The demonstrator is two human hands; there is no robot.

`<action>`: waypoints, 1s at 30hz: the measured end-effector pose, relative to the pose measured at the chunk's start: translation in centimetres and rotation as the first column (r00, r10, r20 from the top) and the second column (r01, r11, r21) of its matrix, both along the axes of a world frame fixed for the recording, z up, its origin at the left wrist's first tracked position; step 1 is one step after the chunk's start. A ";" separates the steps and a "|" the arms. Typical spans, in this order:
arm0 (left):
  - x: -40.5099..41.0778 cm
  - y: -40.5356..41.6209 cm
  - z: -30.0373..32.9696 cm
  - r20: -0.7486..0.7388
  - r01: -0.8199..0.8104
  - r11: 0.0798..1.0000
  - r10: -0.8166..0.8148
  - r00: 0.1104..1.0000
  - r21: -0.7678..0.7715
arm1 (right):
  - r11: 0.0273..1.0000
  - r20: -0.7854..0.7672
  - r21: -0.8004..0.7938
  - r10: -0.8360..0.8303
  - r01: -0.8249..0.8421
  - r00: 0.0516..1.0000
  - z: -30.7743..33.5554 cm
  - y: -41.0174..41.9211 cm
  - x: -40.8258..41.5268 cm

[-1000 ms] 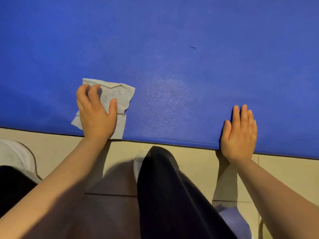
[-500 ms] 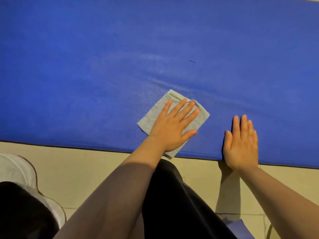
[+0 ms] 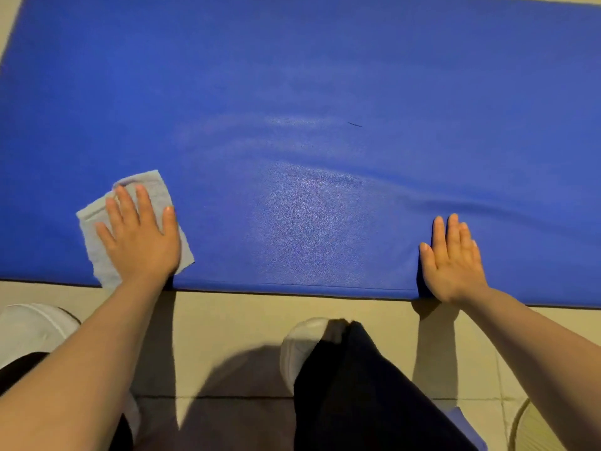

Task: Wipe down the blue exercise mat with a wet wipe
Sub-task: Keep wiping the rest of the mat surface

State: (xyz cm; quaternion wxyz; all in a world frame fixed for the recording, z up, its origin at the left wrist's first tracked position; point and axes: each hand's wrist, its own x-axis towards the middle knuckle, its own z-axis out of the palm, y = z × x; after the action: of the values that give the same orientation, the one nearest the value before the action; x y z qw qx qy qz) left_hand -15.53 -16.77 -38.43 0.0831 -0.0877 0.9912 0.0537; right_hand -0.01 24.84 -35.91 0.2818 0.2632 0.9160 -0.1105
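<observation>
Evidently the left hand presses spread, straight fingers onto the wet wipe near the blue exercise mat's front edge to scrub, while the right hand, fingers together, pins the mat flat.

The left hand covers much of the wet wipe; the picture's edges crop the blue mat.

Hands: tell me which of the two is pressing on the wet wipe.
The left hand: it lies flat on the grey wet wipe near the mat's front edge. The right hand rests on bare mat.
</observation>
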 end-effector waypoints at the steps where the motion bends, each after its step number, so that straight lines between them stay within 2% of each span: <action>1: 0.5 1.6 -0.2 -0.003 -0.016 1.000 0.017 1.000 0.026 | 1.000 0.020 -0.005 0.006 -0.005 1.000 0.1 0.0 -0.1; 3: 2.0 5.7 -0.5 -0.020 0.126 0.988 -0.124 0.992 0.086 | 1.000 0.052 -0.017 0.013 -0.012 0.999 0.4 0.1 -0.4; 5: 4.9 11.1 -0.7 -0.018 0.383 0.919 -0.383 0.924 0.095 | 1.000 0.070 -0.026 0.014 -0.012 0.997 0.6 0.0 -0.4; 7: 8.3 17.0 -0.6 -0.032 0.617 0.781 -0.617 0.786 0.098 | 0.999 0.067 -0.038 0.019 -0.016 0.998 0.7 0.0 -0.3; 9: 10.7 22.4 0.3 -0.030 0.806 0.588 -0.806 0.591 0.066 | 0.998 0.060 -0.051 0.030 -0.027 0.998 0.7 0.3 -0.3; 11: 11.1 25.7 0.6 0.057 0.906 0.422 -0.906 0.419 0.040 | 0.996 0.077 -0.079 0.057 -0.051 0.995 0.8 0.6 -0.2; 14: 9.3 26.1 0.0 -0.020 0.928 0.361 -0.931 0.364 0.090 | 0.991 0.064 -0.111 0.077 -0.070 0.995 0.7 1.2 -0.1; 15: 8.5 25.2 -0.3 -0.056 0.923 0.368 -0.925 0.376 0.114 | 0.990 0.052 -0.125 0.071 -0.064 0.996 0.8 1.3 0.0; 16: 7.5 24.0 -0.6 -0.053 0.900 0.414 -0.904 0.424 0.136 | 0.988 0.036 -0.143 0.057 -0.051 0.998 0.9 1.5 0.0; 19: 3.2 19.1 -1.0 -0.074 0.734 0.674 -0.731 0.679 0.079 | 0.985 0.002 -0.167 0.041 -0.040 0.999 0.9 1.7 0.0; 22: -0.7 12.2 0.0 0.021 0.375 0.923 -0.378 0.925 0.088 | 0.992 -0.015 -0.111 0.054 -0.055 0.998 0.6 1.3 0.4; 23: -1.1 10.3 0.5 0.058 0.233 0.969 -0.238 0.970 0.083 | 0.995 -0.034 -0.084 0.050 -0.053 0.998 0.4 1.0 0.6; 24: -1.1 9.0 0.9 0.059 0.139 0.988 -0.143 0.988 0.065 | 0.997 -0.065 -0.055 0.042 -0.045 0.997 0.2 0.6 0.7; 27: -0.4 10.1 1.1 0.037 0.015 0.998 -0.017 0.999 0.063 | 1.000 -0.175 -0.006 -0.014 0.014 0.984 -0.3 -0.5 0.8; 29: 0.3 13.9 0.7 0.037 0.016 0.996 -0.019 0.999 0.087 | 0.998 -0.220 -0.008 -0.060 0.060 0.974 -0.8 -0.9 0.7; 30: 1.2 16.3 0.4 0.037 0.079 0.991 -0.083 0.996 0.110 | 0.997 -0.230 -0.023 -0.075 0.071 0.970 -1.0 -0.8 0.7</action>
State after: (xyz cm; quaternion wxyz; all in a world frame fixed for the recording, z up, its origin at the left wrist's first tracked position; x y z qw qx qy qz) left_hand -14.37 -0.46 -38.00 0.1105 -0.0438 0.9876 0.1024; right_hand 0.71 24.01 -36.94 0.1714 0.2801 0.9314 -0.1570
